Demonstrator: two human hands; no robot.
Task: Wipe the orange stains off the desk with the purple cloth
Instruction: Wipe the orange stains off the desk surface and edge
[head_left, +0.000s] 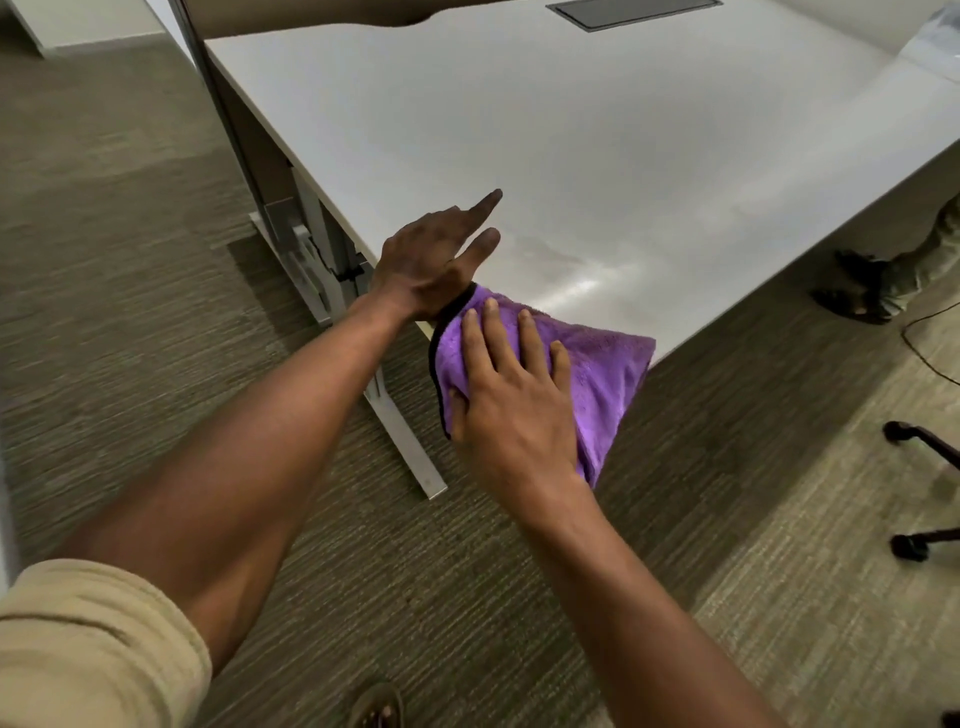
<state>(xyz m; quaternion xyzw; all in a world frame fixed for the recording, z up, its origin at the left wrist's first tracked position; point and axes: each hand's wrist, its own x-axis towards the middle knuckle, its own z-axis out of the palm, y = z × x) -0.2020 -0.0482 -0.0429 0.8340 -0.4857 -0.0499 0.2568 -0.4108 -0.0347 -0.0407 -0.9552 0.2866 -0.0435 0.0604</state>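
With the purple cloth (587, 364) draped over the desk (571, 156) corner, right hand (514, 405) presses it flat-fingered, probably to finish wiping; left hand (426, 260) hovers beside, fingers extended, empty; no orange stains visible.

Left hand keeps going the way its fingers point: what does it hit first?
Nothing, seemingly. The left hand points up-right across the bare white desk top; the grey recessed hatch lies far beyond, roughly that way. Height above the desk is unclear.
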